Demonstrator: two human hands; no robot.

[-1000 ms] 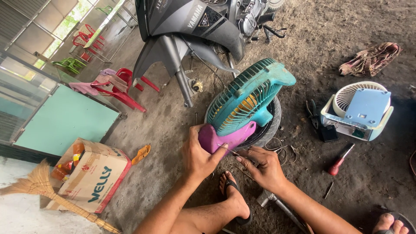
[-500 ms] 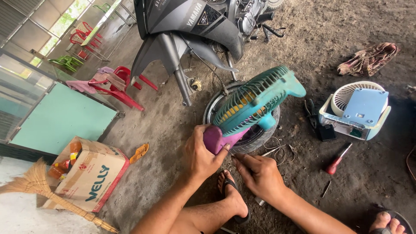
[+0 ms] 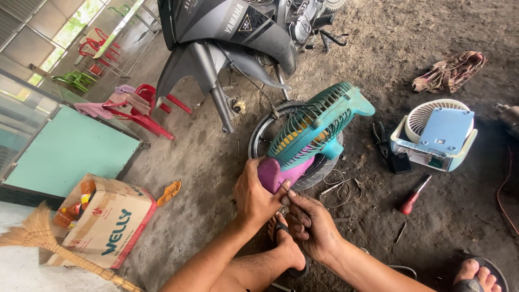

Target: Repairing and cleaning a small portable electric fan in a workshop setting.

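Head view shows your left hand (image 3: pixel 254 196) clamped around the purple base (image 3: pixel 277 174) of the teal fan (image 3: pixel 316 125), which leans tilted over a tyre (image 3: pixel 259 135) on the dirt floor. Your right hand (image 3: pixel 311 226) pinches something thin at the base, perhaps a wire; it is too small to tell. You seem mid-disassembly; next calls for a steady grip. A red screwdriver (image 3: pixel 413 196) lies nearby.

This is an informal repair workshop on a bare dirt floor (image 3: pixel 432 227), open to the outside. A motorbike (image 3: pixel 232 32) stands parked among scattered tools: a red-handled screwdriver (image 3: pixel 412 199), pliers (image 3: pixel 380 135) and loose wires (image 3: pixel 338 181). Small fans (image 3: pixel 319 121) lie about in pieces, with plastic chairs (image 3: pixel 143 105) stacked nearby.
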